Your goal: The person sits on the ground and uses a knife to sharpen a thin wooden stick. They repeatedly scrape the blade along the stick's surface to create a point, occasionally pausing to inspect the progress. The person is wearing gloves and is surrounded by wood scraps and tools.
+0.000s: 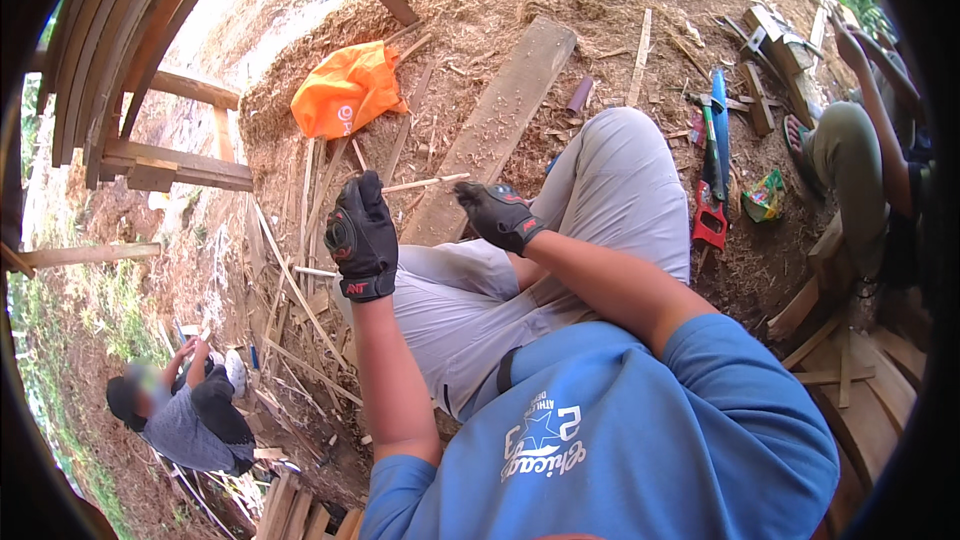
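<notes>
Both my hands wear black work gloves with red marks. My left hand (362, 235) is closed around one end of a thin wooden stick (425, 183), which points right across my lap. Close to the stick's far tip is my right hand (500, 215), its fingers curled together. Whether those fingers hold something small is hidden. Under both hands are my bent legs in grey trousers (620, 175). A wide wooden plank (510, 90) strewn with shavings lies on the ground just beyond them.
An orange bag (348, 90) lies beyond my left hand. To the right rest a red-handled saw (710, 220), a green-handled tool (709, 130) and a green packet (764, 195). One person sits at far right, another (205, 410) at lower left. Wooden beams (180, 165) stand upper left.
</notes>
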A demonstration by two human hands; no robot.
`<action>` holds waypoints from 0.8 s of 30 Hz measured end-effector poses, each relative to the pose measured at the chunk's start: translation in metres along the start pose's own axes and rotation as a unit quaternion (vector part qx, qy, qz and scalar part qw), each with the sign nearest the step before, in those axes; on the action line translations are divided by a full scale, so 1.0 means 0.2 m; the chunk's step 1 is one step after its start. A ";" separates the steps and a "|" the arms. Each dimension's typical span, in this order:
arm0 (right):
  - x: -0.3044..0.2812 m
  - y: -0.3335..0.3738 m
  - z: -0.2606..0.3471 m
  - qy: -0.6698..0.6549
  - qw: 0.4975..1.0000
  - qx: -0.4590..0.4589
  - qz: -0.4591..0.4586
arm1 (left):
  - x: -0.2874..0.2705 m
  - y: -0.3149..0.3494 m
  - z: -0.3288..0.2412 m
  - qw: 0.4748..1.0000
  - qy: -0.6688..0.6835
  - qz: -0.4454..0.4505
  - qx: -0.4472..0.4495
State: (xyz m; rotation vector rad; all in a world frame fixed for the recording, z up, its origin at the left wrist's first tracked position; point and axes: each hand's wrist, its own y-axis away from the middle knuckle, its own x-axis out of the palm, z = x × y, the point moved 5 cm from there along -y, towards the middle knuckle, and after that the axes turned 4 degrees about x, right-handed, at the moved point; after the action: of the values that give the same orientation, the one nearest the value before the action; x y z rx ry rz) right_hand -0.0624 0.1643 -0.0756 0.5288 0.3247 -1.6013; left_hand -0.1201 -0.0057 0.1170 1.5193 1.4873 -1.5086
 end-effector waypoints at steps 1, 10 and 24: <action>-0.01 -0.03 -0.04 0.026 0.998 0.037 0.033 | 0.00 -0.02 -0.03 0.999 0.023 -0.012 0.020; 0.14 -0.13 -0.30 -0.024 0.990 0.117 0.069 | 0.00 -0.04 -0.04 0.997 0.049 -0.021 0.056; 0.15 -0.06 -0.43 0.082 0.974 0.191 0.090 | -0.03 -0.03 0.02 0.998 0.059 -0.006 0.035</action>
State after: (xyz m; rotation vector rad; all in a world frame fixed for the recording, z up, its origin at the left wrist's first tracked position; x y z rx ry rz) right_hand -0.0631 0.1839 -0.1643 0.9624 0.0847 -1.4503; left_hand -0.1264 -0.0093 0.1238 1.6690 1.5274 -1.5146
